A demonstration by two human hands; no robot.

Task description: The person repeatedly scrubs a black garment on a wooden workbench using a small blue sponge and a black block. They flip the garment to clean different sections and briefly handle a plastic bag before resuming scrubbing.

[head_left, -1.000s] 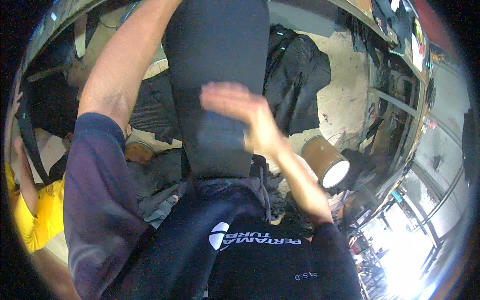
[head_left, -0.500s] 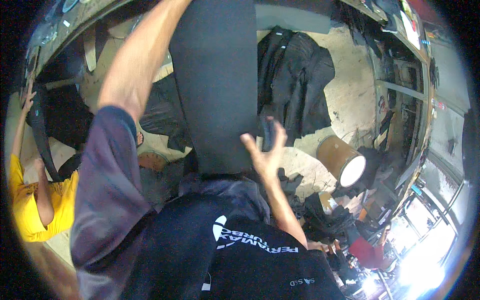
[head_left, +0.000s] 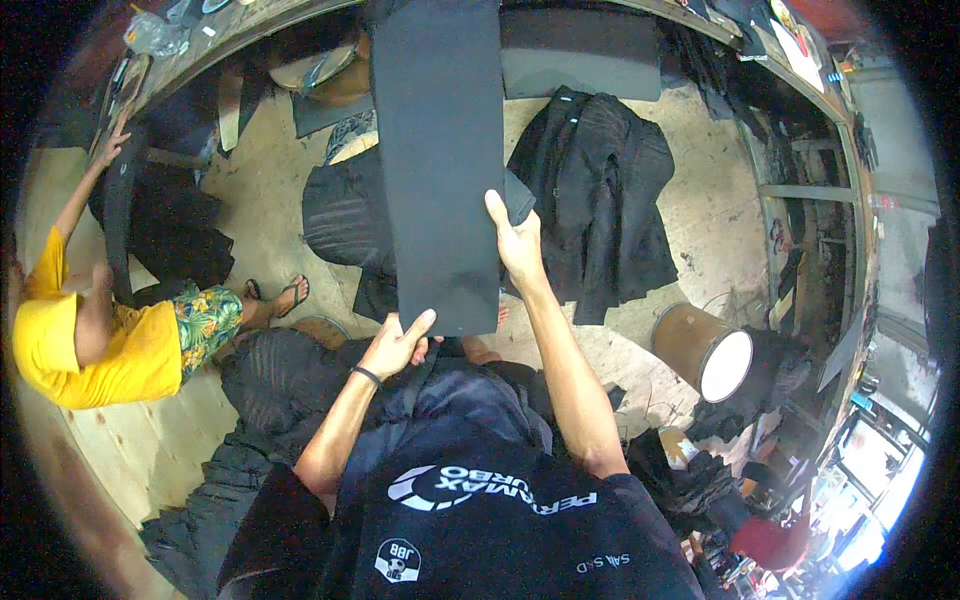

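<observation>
A long black sheet (head_left: 437, 160) hangs upright in front of the person. The left hand (head_left: 397, 344) pinches its bottom corner, thumb up on the front. The right hand (head_left: 518, 243) grips its right edge higher up, fingers curled behind. Right of the sheet, a black jacket (head_left: 600, 200) lies on the wooden floor (head_left: 715, 215).

Both hands (head_left: 520, 245) (head_left: 395, 345) grip long black sheet (head_left: 435, 150).
</observation>
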